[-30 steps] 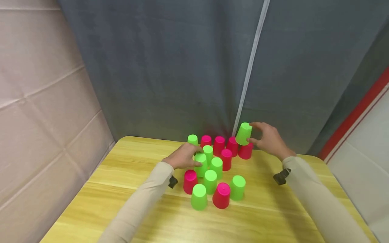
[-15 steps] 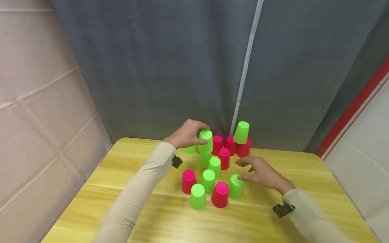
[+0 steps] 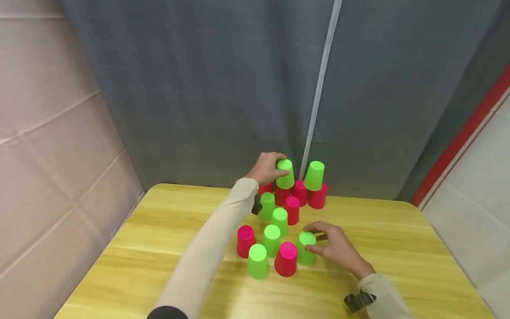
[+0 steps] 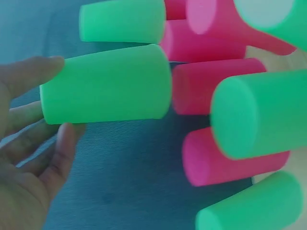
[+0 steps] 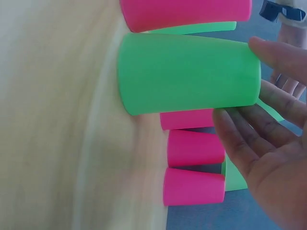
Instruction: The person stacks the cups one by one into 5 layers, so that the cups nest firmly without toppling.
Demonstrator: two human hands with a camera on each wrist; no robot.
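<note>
Two hands busy w/ upturned plastic cups. Head view: left hand [image 3: 266,168] grips raised green cup [image 3: 285,173] above the red back row; right hand [image 3: 336,248] clasps front green cup [image 3: 306,248] standing on the table [image 3: 398,248].
Left wrist: fingers [image 4: 29,76] pinch the cup's closed end.
Right wrist: thumb and fingers [image 5: 240,139] wrap the top. Prob. light, thin, smooth, slippery; hold near the base end, gently.
</note>
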